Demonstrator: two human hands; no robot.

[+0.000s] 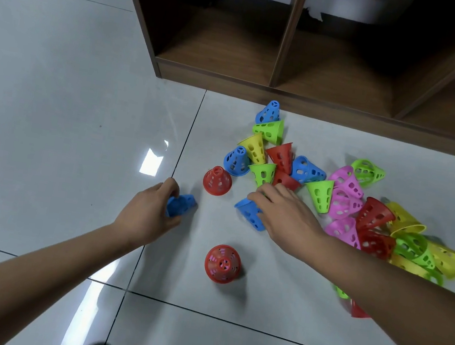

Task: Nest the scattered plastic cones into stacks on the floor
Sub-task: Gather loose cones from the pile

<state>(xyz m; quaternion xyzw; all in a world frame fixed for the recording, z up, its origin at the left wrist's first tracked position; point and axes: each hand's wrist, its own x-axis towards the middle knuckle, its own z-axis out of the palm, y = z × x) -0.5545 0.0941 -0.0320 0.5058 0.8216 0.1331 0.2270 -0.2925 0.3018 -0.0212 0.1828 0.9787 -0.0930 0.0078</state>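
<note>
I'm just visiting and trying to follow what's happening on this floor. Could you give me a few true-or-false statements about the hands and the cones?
1. The left hand grips a blue cone. True.
2. The right hand holds a yellow cone. False: it lies over a second blue cone tipped on its side. Whether it grips it is unclear.
3. A red cone stands upright, wide end down, between the two forearms. True.
4. Every cone is already nested. False: a mixed-colour pile lies scattered on the person's right.
5. The cones sit inside the wooden shelf. False: they lie on the tiled floor in front of it.
</note>
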